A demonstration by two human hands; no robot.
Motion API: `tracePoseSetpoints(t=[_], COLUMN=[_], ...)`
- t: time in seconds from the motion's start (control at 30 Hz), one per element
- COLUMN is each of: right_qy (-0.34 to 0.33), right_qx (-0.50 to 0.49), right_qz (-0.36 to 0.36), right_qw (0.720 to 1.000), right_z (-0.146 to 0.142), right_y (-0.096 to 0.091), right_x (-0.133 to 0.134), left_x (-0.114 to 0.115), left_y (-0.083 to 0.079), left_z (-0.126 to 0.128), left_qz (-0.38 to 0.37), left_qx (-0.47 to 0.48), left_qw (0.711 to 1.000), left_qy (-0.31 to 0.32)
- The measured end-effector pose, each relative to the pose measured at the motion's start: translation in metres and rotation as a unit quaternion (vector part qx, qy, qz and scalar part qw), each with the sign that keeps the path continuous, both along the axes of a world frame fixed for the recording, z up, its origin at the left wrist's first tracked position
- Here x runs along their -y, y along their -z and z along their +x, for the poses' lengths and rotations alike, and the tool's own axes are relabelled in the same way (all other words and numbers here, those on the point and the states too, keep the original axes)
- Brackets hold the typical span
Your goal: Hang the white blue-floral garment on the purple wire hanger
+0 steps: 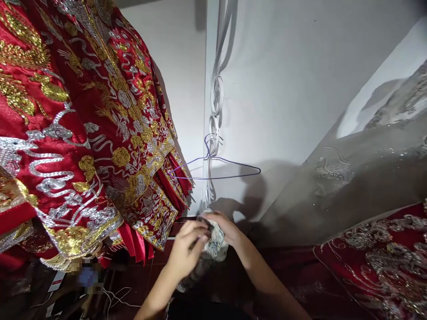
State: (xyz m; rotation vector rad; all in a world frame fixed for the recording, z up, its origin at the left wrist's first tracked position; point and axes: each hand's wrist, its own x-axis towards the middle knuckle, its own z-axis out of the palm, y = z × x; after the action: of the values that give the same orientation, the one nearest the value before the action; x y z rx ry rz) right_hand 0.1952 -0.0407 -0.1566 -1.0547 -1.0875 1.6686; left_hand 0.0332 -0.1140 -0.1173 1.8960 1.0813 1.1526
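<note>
A bunched white cloth with a dark pattern (216, 242) is held low in front of me, below the hanger. My right hand (224, 226) curls over its top and right side. On the other side, my left hand (189, 245) has its fingers bent in against a darker part of the bundle; exactly what they pinch is hard to make out. Greyish, sheer-looking material (196, 273) hangs beneath my left hand. Just above both hands, a thin purple wire hanger (230, 161) hangs bare from a white ringed fixture (216, 95) by the wall.
Red garments with gold and silver embroidery (130, 120) hang on the left. To the right are a sheer beaded fabric (333, 173) and a red embroidered garment (390, 258). White cables (116, 295) and a power strip (57, 281) lie at lower left.
</note>
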Motion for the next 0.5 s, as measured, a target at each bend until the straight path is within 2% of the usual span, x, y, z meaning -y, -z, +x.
tracePoseSetpoints(t=[0.07,0.13,0.17,0.2,0.27,0.33,0.43,0.5], right_qy=[-0.148,-0.298,-0.333,-0.332,-0.257,-0.132,0.043,0.099], right_qx=[0.082,0.169,0.204,0.236,0.290,0.311,0.275,0.265], right_qz=[0.038,0.146,0.210,0.266,0.330,0.334,0.309,0.294], right_qw=[0.985,0.928,0.896,0.874,0.861,0.880,0.909,0.913], right_z=[0.004,0.009,0.013,0.017,0.029,0.040,0.046,0.042], right_y=[-0.021,-0.044,-0.056,-0.066,-0.082,-0.088,-0.083,-0.075], right_x=[0.006,0.014,0.018,0.020,0.017,0.006,-0.024,-0.044], left_x=[-0.013,-0.023,-0.026,-0.029,-0.031,-0.034,-0.037,-0.036], left_y=[-0.007,-0.005,-0.002,0.003,0.016,0.027,0.035,0.035], left_z=[-0.010,-0.014,-0.015,-0.015,-0.018,-0.026,-0.042,-0.051], left_qz=[0.011,-0.022,-0.046,-0.069,-0.100,-0.110,-0.110,-0.099], left_qx=[0.016,0.010,-0.002,-0.021,-0.074,-0.138,-0.213,-0.226], left_qw=[0.999,1.000,0.998,0.995,0.987,0.982,0.971,0.968], left_qy=[-0.042,0.005,0.042,0.075,0.101,0.064,-0.015,-0.044])
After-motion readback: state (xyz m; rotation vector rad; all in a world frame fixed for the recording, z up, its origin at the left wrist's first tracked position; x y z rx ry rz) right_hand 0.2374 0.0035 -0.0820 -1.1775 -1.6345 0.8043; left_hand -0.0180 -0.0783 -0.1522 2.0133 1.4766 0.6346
